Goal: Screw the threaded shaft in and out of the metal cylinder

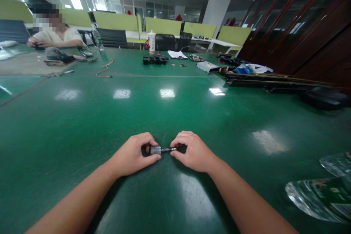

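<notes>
Low over the green table (pixel 164 113), at the near middle, a small metal cylinder with a thin shaft (pixel 155 150) lies crosswise between my hands. My left hand (pixel 135 153) has thumb and fingers closed about its wide grey end. At the other side, my right hand (pixel 193 151) pinches the tip of the slim dark shaft. The piece is roughly level, wide end to the left. Its exact kind is too small to make out, and my fingers partly cover both ends.
Clear plastic bottles (pixel 320 197) lie at the near right. Dark long parts (pixel 260 80) and a grey metal box (pixel 207 66) are at the right back. A black part (pixel 155 60), a white bottle (pixel 151 42) and a cord (pixel 104 70) lie farther off. Another person (pixel 57 31) sits at far left.
</notes>
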{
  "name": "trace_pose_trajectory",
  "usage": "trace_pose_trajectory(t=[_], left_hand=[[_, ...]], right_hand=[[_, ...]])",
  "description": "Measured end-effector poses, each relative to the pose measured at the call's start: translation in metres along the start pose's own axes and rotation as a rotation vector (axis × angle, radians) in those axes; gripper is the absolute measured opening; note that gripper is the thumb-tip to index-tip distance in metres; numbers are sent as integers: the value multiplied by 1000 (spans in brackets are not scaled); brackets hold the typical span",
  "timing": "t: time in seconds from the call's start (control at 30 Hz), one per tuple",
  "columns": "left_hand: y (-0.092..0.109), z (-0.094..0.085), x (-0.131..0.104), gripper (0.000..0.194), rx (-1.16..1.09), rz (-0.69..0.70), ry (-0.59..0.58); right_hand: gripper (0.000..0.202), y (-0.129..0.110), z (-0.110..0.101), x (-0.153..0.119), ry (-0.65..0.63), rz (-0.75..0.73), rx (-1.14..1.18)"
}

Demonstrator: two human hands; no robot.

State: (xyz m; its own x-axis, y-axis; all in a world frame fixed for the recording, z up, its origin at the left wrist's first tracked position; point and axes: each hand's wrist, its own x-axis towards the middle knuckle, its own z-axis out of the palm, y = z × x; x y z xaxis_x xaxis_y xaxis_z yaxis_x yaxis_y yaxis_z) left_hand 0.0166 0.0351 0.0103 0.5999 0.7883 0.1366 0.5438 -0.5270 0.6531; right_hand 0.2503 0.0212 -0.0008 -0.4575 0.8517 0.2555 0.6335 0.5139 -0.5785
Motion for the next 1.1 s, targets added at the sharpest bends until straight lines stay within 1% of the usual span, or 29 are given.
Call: trace_pose_trajectory(t=[0.13,0.23,0.3,0.37,0.43,0.6,0.8,0.87,0.97,1.1], left_hand=[[1,0,0,15,-5,-16,-1],[1,-1,0,16,7,-32,0],[2,-1,1,17,14,-35,-1],[2,-1,0,17,16,-33,-1],[2,-2,0,16,13,-28,1],[-1,0,-2,16,4,-20,3],[-5,1,-2,16,3,-10,-9],[-5,1,-2,20,-10,9,-11],[-5,0,-2,25,-50,35,-16],[-4,-1,0,15,-69,31,-19]], right_hand=[[6,8,-7,-1,-8,22,-20],[7,19,-13,-3,23,93,-85],[7,24,-17,-4,35,136,-68],[7,25,-19,-5,35,145,-42],[7,24,-19,-5,30,122,-29],[7,16,-12,-5,22,55,-22],[13,1,7,0,6,-8,56],[19,-4,12,1,2,-45,78],[18,-6,16,0,10,-51,66],[13,-5,14,-1,4,-54,54]])
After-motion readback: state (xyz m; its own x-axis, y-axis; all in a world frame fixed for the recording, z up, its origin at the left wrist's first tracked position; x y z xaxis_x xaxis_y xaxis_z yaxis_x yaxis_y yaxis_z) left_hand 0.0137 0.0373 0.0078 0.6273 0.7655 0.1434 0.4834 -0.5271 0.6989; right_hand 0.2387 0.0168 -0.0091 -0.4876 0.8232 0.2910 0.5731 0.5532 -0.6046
